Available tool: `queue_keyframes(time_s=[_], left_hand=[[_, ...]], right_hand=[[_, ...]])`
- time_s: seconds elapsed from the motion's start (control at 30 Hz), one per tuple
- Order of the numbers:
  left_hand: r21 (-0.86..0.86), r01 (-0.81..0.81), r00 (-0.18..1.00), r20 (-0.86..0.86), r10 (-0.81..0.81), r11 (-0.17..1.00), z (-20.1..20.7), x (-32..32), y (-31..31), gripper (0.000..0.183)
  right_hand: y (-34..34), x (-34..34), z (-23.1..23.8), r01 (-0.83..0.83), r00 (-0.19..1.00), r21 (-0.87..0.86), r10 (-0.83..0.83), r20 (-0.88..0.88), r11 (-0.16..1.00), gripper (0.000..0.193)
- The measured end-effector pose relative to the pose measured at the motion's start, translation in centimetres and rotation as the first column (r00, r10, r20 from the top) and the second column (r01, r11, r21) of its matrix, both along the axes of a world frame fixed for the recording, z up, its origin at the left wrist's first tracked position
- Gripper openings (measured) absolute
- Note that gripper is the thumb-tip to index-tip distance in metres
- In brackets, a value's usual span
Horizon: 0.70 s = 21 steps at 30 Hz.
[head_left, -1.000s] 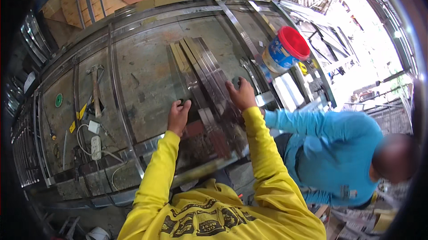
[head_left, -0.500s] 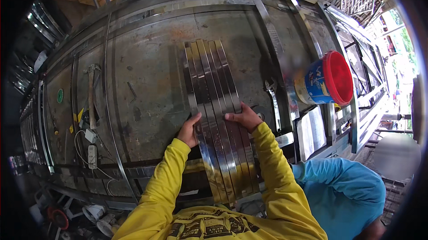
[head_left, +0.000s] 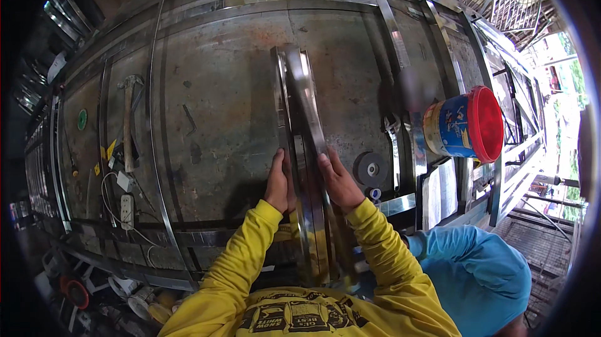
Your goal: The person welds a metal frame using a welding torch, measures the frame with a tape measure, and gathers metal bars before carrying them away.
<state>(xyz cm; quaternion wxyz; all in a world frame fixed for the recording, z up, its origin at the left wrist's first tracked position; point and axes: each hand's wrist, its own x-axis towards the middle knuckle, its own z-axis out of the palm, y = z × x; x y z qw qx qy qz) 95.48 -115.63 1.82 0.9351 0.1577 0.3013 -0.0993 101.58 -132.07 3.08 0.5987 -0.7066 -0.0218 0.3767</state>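
Several long, shiny metal bars (head_left: 305, 177) stand upright in front of me in a narrow bundle, their far ends over the middle of the work surface. My left hand (head_left: 277, 180) presses on the bundle's left side, its fingers partly hidden. On the other side my right hand (head_left: 340, 183) grips the bars, thumb on top. Some bars lean at an angle to the others, and the right-hand one is smeared by motion. The near ends reach almost to my chest.
Metal frame rails (head_left: 156, 118) cross the worktop (head_left: 219, 111). At left lie a hammer (head_left: 129, 124) and a power strip (head_left: 128, 212). A grinding disc (head_left: 370, 169) lies right of my hand, beyond it a blue bucket with red rim (head_left: 456, 125). A person in a blue sleeve (head_left: 469, 262) is close at right.
The bars were spread flat side by side; now they are squeezed into a narrower, more upright bundle. My hands have come closer together, and the grinding disc shows more fully.
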Motion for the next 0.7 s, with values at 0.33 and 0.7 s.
queue_keyframes(time_s=[0.33, 0.7], left_hand=[[0.515, 0.171, 0.982, -0.021, -0.188, 0.84, -0.8, 0.4, 2.0, 0.063], [0.593, 0.025, 0.998, 0.027, -0.05, 0.805, -0.1, 1.1, -0.7, 0.078]], right_hand=[[2.4, 0.0, 0.1, 0.014, 0.96, -0.297, 0.07, 0.271, 0.955, 0.09], [0.9, 0.7, -0.1, -0.044, 0.976, 0.137, 0.013, 0.217, 0.99, 0.093]])
